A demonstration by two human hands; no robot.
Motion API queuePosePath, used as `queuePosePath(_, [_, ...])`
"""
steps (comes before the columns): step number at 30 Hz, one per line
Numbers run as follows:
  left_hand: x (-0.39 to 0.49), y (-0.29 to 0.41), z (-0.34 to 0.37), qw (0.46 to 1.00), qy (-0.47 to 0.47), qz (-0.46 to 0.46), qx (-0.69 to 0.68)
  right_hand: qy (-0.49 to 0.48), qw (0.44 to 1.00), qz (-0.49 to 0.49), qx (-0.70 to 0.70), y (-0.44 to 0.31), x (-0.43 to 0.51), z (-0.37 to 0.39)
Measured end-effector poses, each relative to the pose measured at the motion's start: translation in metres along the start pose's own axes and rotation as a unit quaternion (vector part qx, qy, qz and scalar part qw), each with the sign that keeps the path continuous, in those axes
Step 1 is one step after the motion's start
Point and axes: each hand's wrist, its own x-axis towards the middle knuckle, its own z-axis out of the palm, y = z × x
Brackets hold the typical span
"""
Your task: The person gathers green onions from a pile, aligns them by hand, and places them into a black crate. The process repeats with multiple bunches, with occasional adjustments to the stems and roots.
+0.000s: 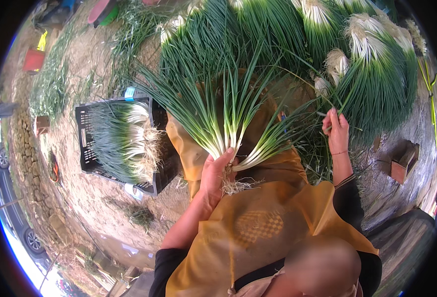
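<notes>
My left hand [214,173] is closed around a bunch of green onions [227,130] near the roots, the thumb over the white stems. Their leaves fan out away from me, and pale roots hang over an orange-brown apron [218,230]. At the right, my right hand [336,128] pinches thin green leaf pieces [329,115] between thumb and fingers, beside a large pile of green onions [374,85]. On the left stands a black plastic crate [118,178] holding bundled green onions [129,141], their roots facing me.
More green onion bundles [270,26] lie across the far side. Loose leaf trimmings [51,85] cover ground at the left. A small wooden box [400,169] sits at the right, a red container [33,60] at the far left, and a stone edging [25,148] beyond the crate.
</notes>
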Motion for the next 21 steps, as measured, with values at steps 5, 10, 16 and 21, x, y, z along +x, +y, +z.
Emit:
queuePosePath(5, [0.000,0.003,0.008,1.000,0.006,-0.006,0.001,-0.298,0.525,0.173,-0.778,0.061,-0.048,-0.121])
queuePosePath(10, [-0.002,0.002,0.014,0.998,-0.022,-0.005,0.050,-0.137,0.860,-0.128,-0.475,-0.081,-0.063,0.032])
queuePosePath(16, [-0.003,-0.008,-0.002,0.992,-0.090,0.003,0.091,-0.389,0.698,-0.493,-0.345,-0.095,-0.093,0.135])
queuePosePath(21, [-0.008,-0.008,0.008,0.995,0.002,0.025,-0.099,-0.363,0.708,-0.485,-0.363,-0.065,-0.102,0.133])
